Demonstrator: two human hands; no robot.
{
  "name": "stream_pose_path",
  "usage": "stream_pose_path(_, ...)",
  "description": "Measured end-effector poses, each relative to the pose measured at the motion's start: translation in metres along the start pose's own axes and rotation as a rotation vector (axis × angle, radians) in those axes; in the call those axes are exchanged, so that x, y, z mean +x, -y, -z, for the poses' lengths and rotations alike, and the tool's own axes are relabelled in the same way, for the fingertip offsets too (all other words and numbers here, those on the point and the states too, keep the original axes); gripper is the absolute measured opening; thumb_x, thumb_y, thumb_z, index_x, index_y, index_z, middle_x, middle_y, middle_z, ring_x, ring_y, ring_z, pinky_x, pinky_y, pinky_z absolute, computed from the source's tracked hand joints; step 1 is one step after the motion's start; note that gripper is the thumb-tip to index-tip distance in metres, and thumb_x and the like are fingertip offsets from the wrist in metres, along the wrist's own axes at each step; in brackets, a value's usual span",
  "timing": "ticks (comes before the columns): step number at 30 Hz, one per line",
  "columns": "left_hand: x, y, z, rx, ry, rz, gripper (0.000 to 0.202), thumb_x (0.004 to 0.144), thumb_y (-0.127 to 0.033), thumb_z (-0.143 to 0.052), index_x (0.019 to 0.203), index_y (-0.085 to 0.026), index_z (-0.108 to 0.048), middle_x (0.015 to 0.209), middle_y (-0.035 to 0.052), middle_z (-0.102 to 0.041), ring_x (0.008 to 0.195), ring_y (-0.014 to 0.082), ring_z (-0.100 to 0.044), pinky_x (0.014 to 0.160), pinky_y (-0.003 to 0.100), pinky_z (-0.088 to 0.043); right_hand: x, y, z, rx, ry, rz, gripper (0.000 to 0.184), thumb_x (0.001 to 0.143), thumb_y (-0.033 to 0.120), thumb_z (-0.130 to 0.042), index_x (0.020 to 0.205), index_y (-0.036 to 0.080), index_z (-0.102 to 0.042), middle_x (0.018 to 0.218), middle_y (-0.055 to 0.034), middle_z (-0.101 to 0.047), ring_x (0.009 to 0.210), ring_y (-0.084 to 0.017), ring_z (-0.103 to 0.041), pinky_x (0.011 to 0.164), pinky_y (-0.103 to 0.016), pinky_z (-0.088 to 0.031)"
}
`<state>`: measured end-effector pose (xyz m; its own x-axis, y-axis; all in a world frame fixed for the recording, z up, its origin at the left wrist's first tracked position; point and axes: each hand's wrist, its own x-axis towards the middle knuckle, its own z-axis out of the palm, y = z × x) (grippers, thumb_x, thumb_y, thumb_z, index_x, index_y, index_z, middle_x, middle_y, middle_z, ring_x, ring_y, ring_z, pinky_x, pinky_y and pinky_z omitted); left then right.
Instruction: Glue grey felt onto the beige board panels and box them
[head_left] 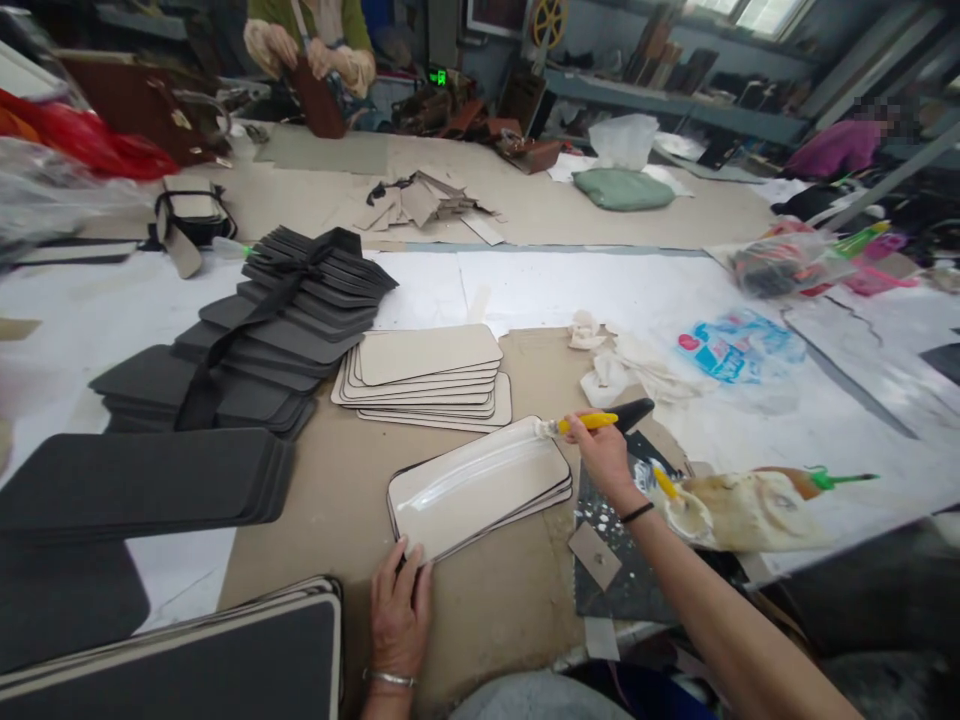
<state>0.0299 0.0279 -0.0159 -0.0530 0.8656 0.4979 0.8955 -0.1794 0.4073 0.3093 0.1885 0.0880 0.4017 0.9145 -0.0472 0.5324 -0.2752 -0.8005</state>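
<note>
My right hand (602, 457) grips a brush (589, 424) with a yellow handle, its bristles at the upper right corner of a cream panel (472, 490). A wet, shiny white streak runs along that rounded rectangular panel, which lies on top of a small stack. At the panel's lower left corner rests my left hand (401, 605), fingers stretched out and touching the edge, holding nothing. Just behind is another stack of cream panels (427, 360). To the right, a glue-smeared container (690, 518) lies on its side with a yellow piece at its mouth.
Dark grey panels (142, 480) and a strapped bundle of them (277, 320) lie at left. Bordered dark panels (202, 660) fill the front left. Crumpled tissue (600, 375) and a blue-printed plastic wrapper (742, 345) lie at right. Across the table, a person (315, 60) handles a brown piece.
</note>
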Motion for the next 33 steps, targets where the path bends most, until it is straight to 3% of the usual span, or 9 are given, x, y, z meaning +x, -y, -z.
stream_pose_path(4,0.0,0.001,-0.001,0.011,-0.023,-0.033,0.021,0.081,-0.022,-0.051,0.1,-0.015,-0.056,0.104,0.013,-0.056,0.093,0.0215,-0.053,0.075,0.036,-0.046,-0.027,0.004,-0.002,0.129,0.039,-0.012,0.038,0.069,0.052,-0.055,0.08,0.016,-0.057,0.065,-0.0044,-0.064,0.059,-0.019,-0.063,0.061,-0.031,-0.051)
stream_pose_path(8,0.002,-0.001,0.0,0.031,-0.044,-0.069,0.02,0.08,-0.021,-0.052,0.098,-0.014,-0.056,0.104,0.0141,-0.056,0.096,0.0227,-0.052,0.077,0.037,-0.046,-0.045,-0.009,-0.012,0.315,0.177,-0.096,0.037,0.068,0.052,-0.056,0.079,0.016,-0.056,0.063,-0.0031,-0.063,0.056,-0.018,-0.062,0.057,-0.031,-0.052)
stream_pose_path(14,0.001,0.0,-0.002,0.033,-0.068,-0.056,0.02,0.079,-0.022,-0.052,0.098,-0.016,-0.058,0.101,0.0123,-0.055,0.095,0.0225,-0.051,0.079,0.039,-0.044,-0.031,-0.034,0.02,0.203,-0.019,-0.083,0.035,0.067,0.05,-0.058,0.079,0.017,-0.057,0.07,-0.0052,-0.064,0.059,-0.02,-0.062,0.058,-0.033,-0.053)
stream_pose_path(17,-0.001,0.0,-0.003,0.025,-0.06,-0.027,0.02,0.081,-0.023,-0.051,0.099,-0.018,-0.058,0.098,0.0106,-0.055,0.092,0.0213,-0.053,0.078,0.038,-0.045,-0.041,-0.024,0.025,0.179,0.025,-0.038,0.034,0.07,0.05,-0.057,0.08,0.017,-0.057,0.071,-0.005,-0.063,0.06,-0.019,-0.063,0.06,-0.033,-0.053)
stream_pose_path(20,-0.002,-0.002,-0.001,0.016,-0.036,0.011,0.02,0.081,-0.023,-0.051,0.1,-0.018,-0.057,0.095,0.0099,-0.056,0.089,0.0203,-0.053,0.076,0.037,-0.047,-0.067,-0.005,0.002,0.268,0.137,-0.03,0.034,0.071,0.05,-0.057,0.081,0.017,-0.056,0.071,-0.004,-0.062,0.059,-0.017,-0.062,0.059,-0.031,-0.052)
stream_pose_path(26,0.0,-0.007,0.001,-0.028,-0.059,0.102,0.016,0.081,-0.022,-0.05,0.095,-0.017,-0.055,0.094,0.0091,-0.058,0.088,0.0188,-0.055,0.074,0.035,-0.049,-0.12,0.035,-0.074,0.497,0.432,-0.058,0.034,0.071,0.05,-0.057,0.076,0.017,-0.054,0.068,-0.0017,-0.059,0.053,-0.014,-0.059,0.053,-0.027,-0.051)
stream_pose_path(30,-0.001,-0.007,0.001,-0.055,-0.051,0.109,0.013,0.08,-0.021,-0.051,0.092,-0.017,-0.056,0.094,0.0093,-0.058,0.089,0.0183,-0.055,0.075,0.035,-0.049,-0.128,0.056,-0.112,0.589,0.461,-0.116,0.034,0.069,0.05,-0.058,0.078,0.018,-0.052,0.07,-0.0008,-0.06,0.054,-0.014,-0.059,0.054,-0.027,-0.052)
stream_pose_path(33,-0.002,-0.006,0.001,-0.063,-0.043,0.114,0.012,0.08,-0.02,-0.052,0.09,-0.017,-0.056,0.094,0.0093,-0.059,0.088,0.0182,-0.056,0.074,0.034,-0.049,-0.122,0.059,-0.127,0.591,0.474,-0.155,0.034,0.067,0.05,-0.059,0.078,0.019,-0.051,0.067,-0.0001,-0.06,0.054,-0.015,-0.059,0.055,-0.028,-0.053)
